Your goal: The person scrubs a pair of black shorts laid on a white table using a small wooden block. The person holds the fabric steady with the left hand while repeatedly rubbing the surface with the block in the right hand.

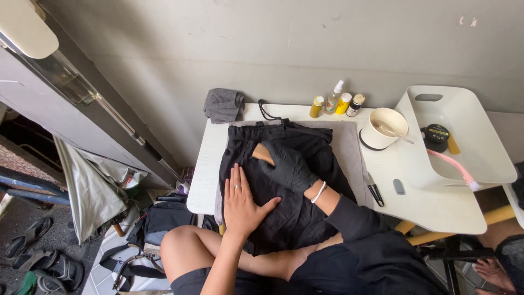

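Black garment [297, 180], shorts or trousers by the look, lies spread on a grey mat [349, 147] in the middle of the white desk [431, 210], lower edge hanging off the near desk edge toward the person's lap.

Left hand [243, 199]: bare, ring on one finger, flat and fully open, palm pressed on the garment's left half, gripping nothing.

Right hand [289, 164]: in a black glove, white bracelet at the wrist, fingers curled around a tan brush-like tool [263, 153] held against the garment's upper middle; only the tool's end shows.

All relative to the garment:
- grey cloth [224, 105], crumpled, at the far left desk corner, beyond it
- four small bottles [337, 104] in a row at the wall, beyond its far right corner: yellow ones, a clear spray bottle, a dark one
- white cup [385, 128] on a dark lid, to the right, a stick resting inside
- black clip [374, 191] just off the right edge, on the desk
- small grey oblong [399, 187] further right
- white tray [464, 142] far right, holding a round black tin [437, 135] and a pink-handled brush [453, 166].
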